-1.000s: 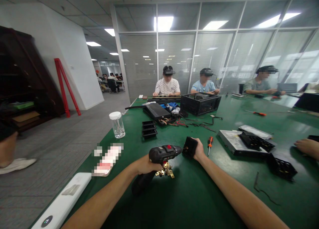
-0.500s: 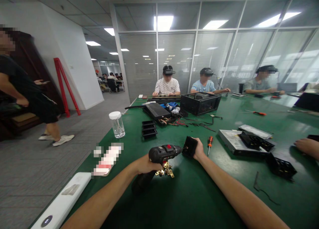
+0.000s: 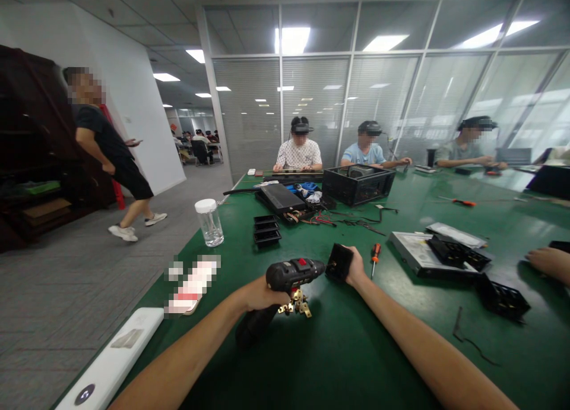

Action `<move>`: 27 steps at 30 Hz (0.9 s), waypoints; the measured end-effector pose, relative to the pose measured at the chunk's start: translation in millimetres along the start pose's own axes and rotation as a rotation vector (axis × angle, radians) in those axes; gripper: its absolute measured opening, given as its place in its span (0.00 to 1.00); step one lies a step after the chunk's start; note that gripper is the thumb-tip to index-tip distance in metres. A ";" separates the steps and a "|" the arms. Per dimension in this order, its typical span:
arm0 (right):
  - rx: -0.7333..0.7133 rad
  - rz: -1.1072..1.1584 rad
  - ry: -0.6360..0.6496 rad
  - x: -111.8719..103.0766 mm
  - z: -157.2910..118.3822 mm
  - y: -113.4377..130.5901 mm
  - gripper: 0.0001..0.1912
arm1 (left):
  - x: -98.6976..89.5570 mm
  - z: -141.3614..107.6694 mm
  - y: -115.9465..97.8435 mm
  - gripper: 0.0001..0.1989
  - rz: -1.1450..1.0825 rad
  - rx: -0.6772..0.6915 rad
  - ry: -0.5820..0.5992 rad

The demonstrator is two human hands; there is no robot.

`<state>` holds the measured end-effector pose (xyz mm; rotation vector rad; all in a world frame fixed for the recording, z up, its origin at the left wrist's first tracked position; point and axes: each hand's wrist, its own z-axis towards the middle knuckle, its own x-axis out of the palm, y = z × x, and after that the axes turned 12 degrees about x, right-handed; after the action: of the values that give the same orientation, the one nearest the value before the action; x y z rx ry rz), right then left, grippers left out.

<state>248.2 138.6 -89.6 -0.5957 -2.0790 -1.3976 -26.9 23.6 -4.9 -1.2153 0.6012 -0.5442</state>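
Note:
My left hand (image 3: 257, 293) is wrapped round the grip of a black cordless drill (image 3: 291, 274), whose nose points right. In my right hand (image 3: 355, 267) is a small black plastic box (image 3: 339, 262), its inner side turned toward the drill. The drill's tip is close to the box; whether they touch I cannot tell. Below the drill lies a small pile of brass pieces (image 3: 297, 305) on the green table (image 3: 329, 350), partly hidden by the drill and my fingers. An orange-handled screwdriver (image 3: 376, 254) rests just right of my right hand.
Black boxes (image 3: 267, 232) and a clear jar (image 3: 210, 223) stand to the left. A white power strip-like bar (image 3: 120, 350) lies along the table edge. A metal casing (image 3: 409, 252) is at right, near another person's hand (image 3: 550, 262). A computer case (image 3: 358, 184) stands farther back.
A person on the left has walked farther to the right along the aisle. My hands, the drill and the black box have stayed almost in place.

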 end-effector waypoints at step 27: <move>-0.017 0.003 -0.014 1.0 -0.6 0.3 0.08 | 0.0 -1.4 2.4 0.09 0.019 -0.042 -0.016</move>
<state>247.8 138.2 -88.6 -0.6166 -2.0785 -1.4142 -27.7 23.3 -7.6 -1.2516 0.6129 -0.5076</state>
